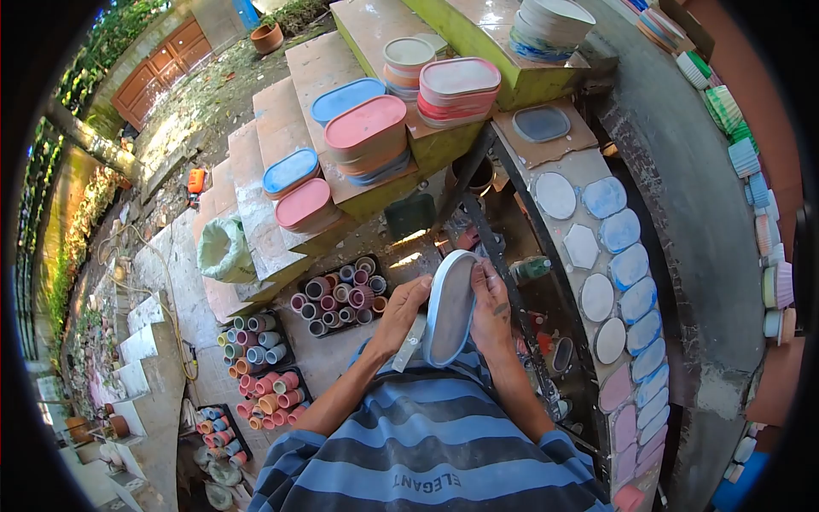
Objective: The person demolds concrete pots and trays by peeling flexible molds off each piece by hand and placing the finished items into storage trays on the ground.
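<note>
An oval tray with a pale blue rim and a greyish inner face is tilted up in front of my chest. My right hand is closed on its right side, thumb over the rim. At the tray's left edge, my left hand is closed, with its thumb close to the rim. A flat, pale grey strip sticks out below the left hand and seems held in its fingers; its exact kind is unclear. The underside of the tray and several fingers are hidden.
Stepped shelves hold stacked oval trays, including a pink one. Several small pots stand in crates below. On my right, a long plank carries white, blue and pink pieces. A green bag sits at the left.
</note>
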A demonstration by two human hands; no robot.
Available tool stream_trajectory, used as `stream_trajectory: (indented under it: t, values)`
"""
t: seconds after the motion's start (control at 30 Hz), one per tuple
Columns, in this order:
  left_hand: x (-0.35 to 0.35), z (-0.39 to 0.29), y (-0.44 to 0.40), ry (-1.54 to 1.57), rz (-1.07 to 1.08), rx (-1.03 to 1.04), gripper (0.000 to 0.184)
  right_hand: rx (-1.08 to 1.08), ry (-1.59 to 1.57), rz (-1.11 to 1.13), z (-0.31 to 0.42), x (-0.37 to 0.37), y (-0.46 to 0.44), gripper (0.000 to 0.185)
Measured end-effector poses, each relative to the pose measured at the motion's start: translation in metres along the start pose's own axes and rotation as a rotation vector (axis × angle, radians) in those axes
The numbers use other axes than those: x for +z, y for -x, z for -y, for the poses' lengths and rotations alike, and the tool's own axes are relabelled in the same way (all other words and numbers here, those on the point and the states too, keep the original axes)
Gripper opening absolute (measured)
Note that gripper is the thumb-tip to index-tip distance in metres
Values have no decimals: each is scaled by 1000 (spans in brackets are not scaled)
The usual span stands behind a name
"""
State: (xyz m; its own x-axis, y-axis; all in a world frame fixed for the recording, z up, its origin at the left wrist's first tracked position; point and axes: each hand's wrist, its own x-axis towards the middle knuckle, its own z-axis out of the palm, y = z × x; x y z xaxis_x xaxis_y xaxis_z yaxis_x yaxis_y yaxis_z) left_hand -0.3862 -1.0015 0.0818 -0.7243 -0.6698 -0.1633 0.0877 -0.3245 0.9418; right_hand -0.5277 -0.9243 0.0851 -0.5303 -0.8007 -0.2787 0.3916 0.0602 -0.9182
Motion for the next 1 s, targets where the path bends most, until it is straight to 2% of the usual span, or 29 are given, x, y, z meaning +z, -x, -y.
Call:
stream_trajectory:
  t: [0.03,0.1,0.2,0.33,0.43,0.5,0.53,0.57,0.63,0.77,0.87,0.9,0.97,1.0]
  values:
    - [0,-1,-3,-2,7,3,42,-28,65,4,4,1,-1,36]
    - [0,-3,-3,-170,0,154,42,-20,105,2,9,2,2,35]
    - [-3,-1,1,-200,-25,66,44,19,92,-6,12,7,9,35]
    - [-5,10,3,-182,-57,85,46,127,-39,-58,-4,5,9,34]
    - [0,-1,5,-97,-90,37,47,83,-49,-5,-5,3,8,34]
    - [1,-8,6,-144,-44,194,48,95,10,-22,1,8,13,34]
    - [3,-10,6,-95,-35,58,48,105,68,-38,3,10,15,34]
    - [1,-8,6,-95,-35,57,48,106,68,-39,2,10,16,34]
    - [-4,-4,8,-203,-51,75,45,187,-97,-29,-3,9,16,35]
    - [-2,-4,6,-190,-21,145,40,259,-242,-24,-3,5,16,36]
    - [-2,-2,11,293,-26,-110,33,271,-298,-56,5,2,12,37]
    - [-2,-1,12,293,-25,-113,33,197,-175,-38,2,-2,10,36]
    - [3,-12,15,-185,50,117,34,130,-49,-15,-1,-3,10,36]
    - [7,-21,19,-181,99,36,38,116,-38,-1,0,-1,12,36]
